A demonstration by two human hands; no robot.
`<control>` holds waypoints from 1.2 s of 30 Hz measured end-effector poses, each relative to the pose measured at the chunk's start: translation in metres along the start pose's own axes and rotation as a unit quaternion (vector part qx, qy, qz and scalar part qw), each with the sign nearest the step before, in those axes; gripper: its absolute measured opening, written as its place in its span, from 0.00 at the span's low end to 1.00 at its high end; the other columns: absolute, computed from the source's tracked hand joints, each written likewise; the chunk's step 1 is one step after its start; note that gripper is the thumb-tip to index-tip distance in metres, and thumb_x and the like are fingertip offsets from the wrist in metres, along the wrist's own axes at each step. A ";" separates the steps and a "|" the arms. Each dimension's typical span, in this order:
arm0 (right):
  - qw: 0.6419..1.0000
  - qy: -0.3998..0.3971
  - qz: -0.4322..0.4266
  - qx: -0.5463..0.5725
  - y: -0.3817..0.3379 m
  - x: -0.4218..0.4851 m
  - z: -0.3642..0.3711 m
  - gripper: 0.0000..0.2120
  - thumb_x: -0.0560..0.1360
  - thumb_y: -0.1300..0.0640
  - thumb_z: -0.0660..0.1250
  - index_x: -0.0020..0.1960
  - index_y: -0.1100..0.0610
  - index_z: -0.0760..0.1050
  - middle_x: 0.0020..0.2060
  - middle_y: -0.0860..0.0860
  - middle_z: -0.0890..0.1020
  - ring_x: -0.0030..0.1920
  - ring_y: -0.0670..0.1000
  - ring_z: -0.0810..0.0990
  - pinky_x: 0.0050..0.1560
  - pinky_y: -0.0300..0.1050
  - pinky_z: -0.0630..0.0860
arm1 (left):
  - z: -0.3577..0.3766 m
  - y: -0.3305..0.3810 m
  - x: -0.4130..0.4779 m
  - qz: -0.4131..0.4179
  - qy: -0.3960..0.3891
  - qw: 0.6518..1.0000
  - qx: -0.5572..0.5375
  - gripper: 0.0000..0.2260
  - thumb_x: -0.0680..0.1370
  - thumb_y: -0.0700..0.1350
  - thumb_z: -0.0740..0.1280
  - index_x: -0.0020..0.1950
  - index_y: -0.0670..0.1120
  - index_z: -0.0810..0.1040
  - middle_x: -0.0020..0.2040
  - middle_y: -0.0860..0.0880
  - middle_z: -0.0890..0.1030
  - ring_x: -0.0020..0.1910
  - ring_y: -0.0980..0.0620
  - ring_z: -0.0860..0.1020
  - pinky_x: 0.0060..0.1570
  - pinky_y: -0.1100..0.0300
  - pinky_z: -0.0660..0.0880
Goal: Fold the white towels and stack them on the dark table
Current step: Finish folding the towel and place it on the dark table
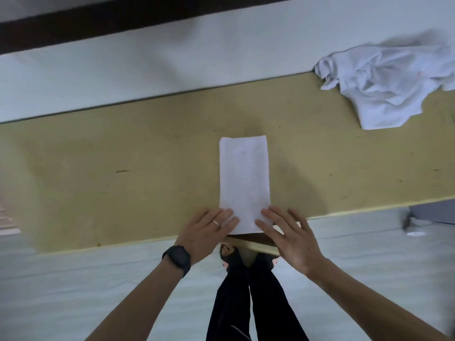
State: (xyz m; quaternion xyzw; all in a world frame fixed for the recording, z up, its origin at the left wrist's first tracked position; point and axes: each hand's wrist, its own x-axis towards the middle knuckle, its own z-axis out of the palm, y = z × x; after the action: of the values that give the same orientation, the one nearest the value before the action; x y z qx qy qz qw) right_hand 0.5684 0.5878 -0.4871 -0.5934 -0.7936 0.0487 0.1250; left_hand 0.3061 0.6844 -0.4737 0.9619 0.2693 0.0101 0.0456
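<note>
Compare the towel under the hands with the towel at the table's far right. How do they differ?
The near towel is folded into a rectangle; the far towel lies crumpled. The left hand and right hand rest on the near towel; no hand touches the far towel. Both are white.

Towel (243,183): white cloth, matt, smooth where pressed flat.
Heap (389,87): white cloth, soft, heavily creased.
Table (123,168): tan board, matt, scuffed and speckled.
Watch (177,258): black, matt.
Ring (217,223): shiny metal.
</note>
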 end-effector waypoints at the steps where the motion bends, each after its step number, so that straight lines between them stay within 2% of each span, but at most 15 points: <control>1: 1.000 0.023 -0.001 0.000 0.002 0.001 -0.001 0.21 0.79 0.67 0.56 0.62 0.50 0.80 0.65 0.50 0.79 0.67 0.53 0.76 0.65 0.55 0.71 | 0.000 0.002 0.001 0.005 0.007 1.000 -0.003 0.30 0.65 0.38 0.74 0.66 0.49 0.73 0.66 0.48 0.73 0.61 0.47 0.72 0.61 0.51 0.67; 3: 0.999 0.049 -0.008 0.000 0.003 0.004 -0.005 0.21 0.78 0.68 0.54 0.55 0.51 0.82 0.59 0.50 0.82 0.61 0.54 0.80 0.61 0.52 0.72 | -0.002 0.004 0.001 0.016 0.035 0.999 -0.013 0.26 0.65 0.35 0.72 0.62 0.49 0.76 0.62 0.49 0.76 0.57 0.48 0.73 0.59 0.52 0.67; 6: 0.999 0.044 -0.009 0.026 0.004 0.005 -0.011 0.14 0.74 0.67 0.64 0.51 0.52 0.81 0.56 0.49 0.82 0.59 0.54 0.80 0.58 0.49 0.70 | -0.010 0.008 0.003 -0.004 0.069 0.996 -0.049 0.15 0.68 0.37 0.73 0.52 0.50 0.81 0.54 0.52 0.82 0.53 0.50 0.75 0.58 0.56 0.67; 9: 0.988 0.044 0.047 0.140 0.001 0.009 -0.021 0.07 0.74 0.61 0.68 0.51 0.54 0.82 0.54 0.47 0.82 0.59 0.53 0.79 0.55 0.46 0.72 | -0.025 0.012 0.012 -0.149 0.041 0.974 -0.167 0.06 0.73 0.47 0.69 0.49 0.53 0.82 0.47 0.58 0.83 0.51 0.52 0.79 0.57 0.57 0.70; 10: 0.979 0.051 0.075 0.180 -0.001 0.016 -0.027 0.06 0.75 0.59 0.68 0.51 0.56 0.82 0.53 0.47 0.83 0.58 0.52 0.79 0.55 0.45 0.73 | -0.034 0.011 0.017 -0.221 0.011 0.948 -0.227 0.06 0.75 0.50 0.67 0.49 0.55 0.82 0.46 0.59 0.83 0.50 0.54 0.79 0.56 0.57 0.71; 11: 0.967 0.057 0.110 0.221 -0.003 0.025 -0.034 0.07 0.76 0.57 0.67 0.52 0.57 0.81 0.51 0.46 0.83 0.56 0.50 0.79 0.55 0.43 0.74 | -0.044 0.009 0.023 -0.297 -0.016 0.907 -0.298 0.06 0.77 0.53 0.66 0.50 0.56 0.81 0.45 0.60 0.83 0.49 0.56 0.78 0.54 0.58 0.72; 13: 0.927 0.045 0.217 0.304 -0.006 0.050 -0.048 0.07 0.79 0.53 0.65 0.52 0.54 0.80 0.47 0.41 0.82 0.51 0.44 0.78 0.51 0.37 0.73 | -0.059 0.001 0.037 -0.411 -0.007 0.801 -0.435 0.05 0.77 0.55 0.69 0.48 0.56 0.81 0.43 0.59 0.83 0.46 0.60 0.79 0.47 0.65 0.73; 14: 0.899 0.029 0.275 0.339 -0.007 0.064 -0.054 0.06 0.80 0.51 0.64 0.52 0.50 0.79 0.46 0.39 0.82 0.49 0.41 0.78 0.49 0.34 0.72 | -0.064 -0.004 0.045 -0.438 0.009 0.762 -0.477 0.05 0.76 0.54 0.70 0.48 0.55 0.82 0.43 0.59 0.83 0.44 0.60 0.80 0.44 0.67 0.73; 16: 0.859 0.020 0.344 0.378 -0.004 0.094 -0.059 0.03 0.80 0.49 0.64 0.48 0.43 0.76 0.43 0.40 0.82 0.45 0.39 0.79 0.44 0.29 0.71 | -0.066 -0.019 0.062 -0.457 0.029 0.719 -0.522 0.07 0.76 0.55 0.71 0.50 0.53 0.82 0.44 0.57 0.84 0.45 0.58 0.81 0.43 0.66 0.75; 19: 0.839 0.022 0.383 0.385 0.005 0.133 -0.055 0.06 0.81 0.50 0.61 0.46 0.44 0.72 0.37 0.44 0.80 0.38 0.40 0.77 0.34 0.29 0.69 | -0.061 -0.037 0.089 -0.478 0.039 0.679 -0.556 0.15 0.75 0.59 0.69 0.53 0.50 0.80 0.47 0.53 0.84 0.47 0.52 0.82 0.47 0.52 0.81; 23: 0.833 0.003 0.425 0.354 0.015 0.167 -0.040 0.08 0.82 0.47 0.56 0.50 0.50 0.71 0.36 0.44 0.79 0.37 0.47 0.77 0.32 0.40 0.69 | -0.052 -0.053 0.115 -0.510 0.037 0.683 -0.522 0.13 0.79 0.56 0.65 0.53 0.46 0.79 0.47 0.48 0.83 0.47 0.47 0.81 0.50 0.47 0.78; 25: 0.836 -0.022 0.439 0.328 0.019 0.175 -0.031 0.10 0.82 0.45 0.55 0.52 0.49 0.71 0.38 0.44 0.79 0.39 0.49 0.78 0.35 0.44 0.70 | -0.046 -0.058 0.121 -0.524 0.029 0.684 -0.507 0.13 0.80 0.56 0.63 0.52 0.47 0.78 0.47 0.49 0.83 0.47 0.48 0.81 0.50 0.48 0.78; 29: 0.854 -0.055 0.447 0.261 0.026 0.184 -0.021 0.13 0.82 0.44 0.55 0.56 0.50 0.71 0.40 0.46 0.78 0.42 0.55 0.77 0.42 0.49 0.72 | -0.038 -0.065 0.128 -0.537 0.013 0.700 -0.471 0.12 0.80 0.57 0.62 0.52 0.49 0.77 0.47 0.52 0.81 0.45 0.51 0.79 0.42 0.56 0.76; 32: 0.859 -0.078 0.454 0.224 0.028 0.188 -0.019 0.11 0.81 0.43 0.54 0.53 0.49 0.69 0.39 0.46 0.78 0.42 0.56 0.76 0.41 0.48 0.69 | -0.036 -0.065 0.131 -0.552 0.009 0.709 -0.438 0.12 0.80 0.56 0.62 0.51 0.49 0.76 0.45 0.52 0.80 0.43 0.53 0.78 0.37 0.60 0.72; 36: 0.883 -0.086 0.436 0.154 0.026 0.191 -0.020 0.13 0.81 0.43 0.51 0.48 0.51 0.66 0.40 0.48 0.77 0.40 0.58 0.73 0.42 0.49 0.67 | -0.036 -0.066 0.135 -0.574 -0.013 0.729 -0.373 0.12 0.79 0.59 0.61 0.48 0.50 0.73 0.41 0.52 0.80 0.39 0.50 0.79 0.40 0.55 0.78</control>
State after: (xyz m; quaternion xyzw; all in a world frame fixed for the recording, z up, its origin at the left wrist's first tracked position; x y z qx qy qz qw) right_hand 0.5469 0.7765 -0.4469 -0.8463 -0.4450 0.2704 0.1121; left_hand 0.3860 0.8135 -0.4448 0.5300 0.7437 0.0695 0.4014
